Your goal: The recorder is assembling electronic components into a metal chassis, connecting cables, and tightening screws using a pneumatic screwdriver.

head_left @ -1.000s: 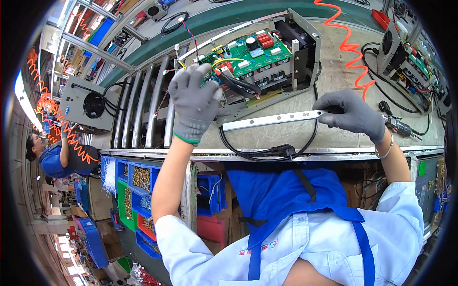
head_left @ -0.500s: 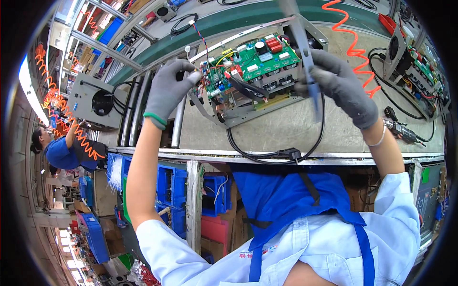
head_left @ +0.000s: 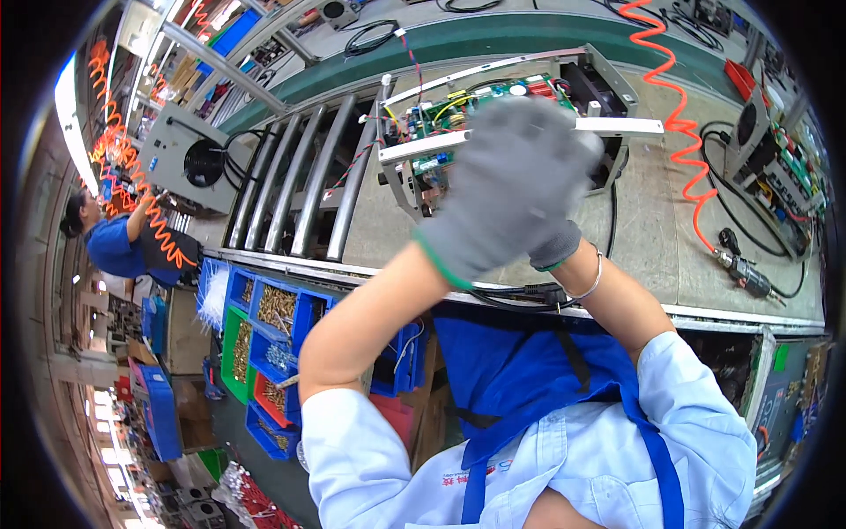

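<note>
A pale flat metal bar (head_left: 619,128) stretches crosswise over the front of an opened metal chassis (head_left: 608,75), which holds a green circuit board (head_left: 421,122), wires and red parts. My left hand (head_left: 515,181), in a grey glove with a green cuff, lies across the bar's middle; its fingers are smeared by motion. Behind it is my right hand (head_left: 557,244), also gloved. Little more than its wrist side shows, and its fingers are hidden at the bar. Much of the board is covered by my hands. A black power cord and plug (head_left: 539,291) lie at the bench's front edge.
Steel rollers (head_left: 304,189) adjoin the bench on the left, with a grey fan housing (head_left: 181,163) beyond. At right are an orange coiled hose (head_left: 677,123), a power driver (head_left: 745,271) and another opened unit (head_left: 775,167). Screw bins (head_left: 275,309) sit below. A person (head_left: 115,242) stands far left.
The bar has swung from upright in my right hand to lying crosswise over the chassis front. My left hand has moved right from the chassis's left end, and my right hand has come inward behind it.
</note>
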